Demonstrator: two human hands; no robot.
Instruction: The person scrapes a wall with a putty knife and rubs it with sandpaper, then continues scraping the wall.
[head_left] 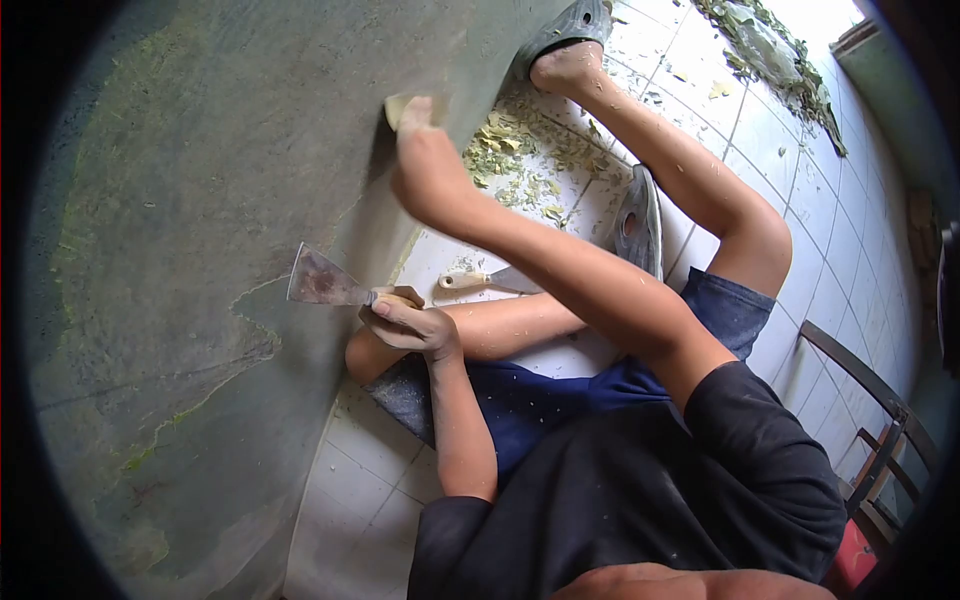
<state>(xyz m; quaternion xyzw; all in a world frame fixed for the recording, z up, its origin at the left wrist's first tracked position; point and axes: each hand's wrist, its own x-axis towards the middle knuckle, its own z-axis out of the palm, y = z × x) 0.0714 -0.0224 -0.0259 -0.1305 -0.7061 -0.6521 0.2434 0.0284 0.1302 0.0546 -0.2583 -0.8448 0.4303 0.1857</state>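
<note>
A putty knife (330, 280) with a wide, stained metal blade is in my left hand (410, 322), whose fingers wrap round its handle. The blade points at the grey-green wall (200, 200), which carries a ragged edge of peeled coating. Higher up, my right hand (430, 165) is blurred by motion and presses a pale yellowish pad (398, 106) at the wall; what the pad is made of I cannot tell. Between my legs a second scraper (465, 281) with a light handle lies on the white tiles, its blade partly behind my right forearm.
Peeled flakes (510, 145) are scattered over the tiled floor (800, 215) along the wall foot. More debris lies beside a crumpled clear plastic sheet (765, 45) at the top right. A dark chair frame (870, 390) stands on the right, near a red object (853, 558).
</note>
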